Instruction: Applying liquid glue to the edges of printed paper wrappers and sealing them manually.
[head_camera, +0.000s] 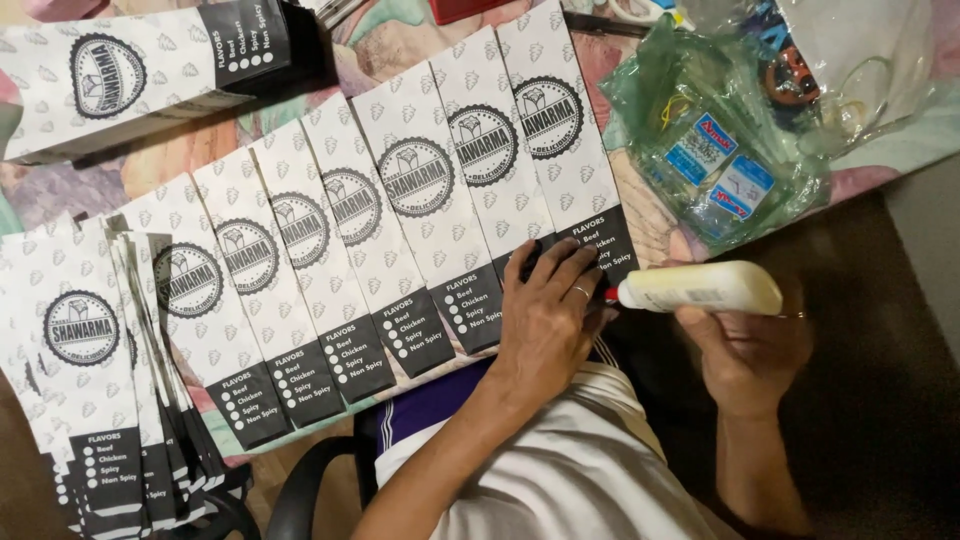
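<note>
At desk's near edge, my left hand (548, 318) lies flat, fingers spread, pinning the rightmost paper sleeve (570, 130) of the fanned row. Right hand (745, 345) wrapped round glue bottle (700, 288): light, squeezable, prob slick, so grip mid-body. Sleeves thin, crease easily.

Flowery pastel tablecloth (150, 160) is covering the table across the top of the frame, dark floor (880, 420) is showing at right, black chair armrest (300, 490) is peeking in at bottom.

I see a green plastic bag (720, 150) of small packets at upper right and a red-edged box (470, 8) at the top edge.
</note>
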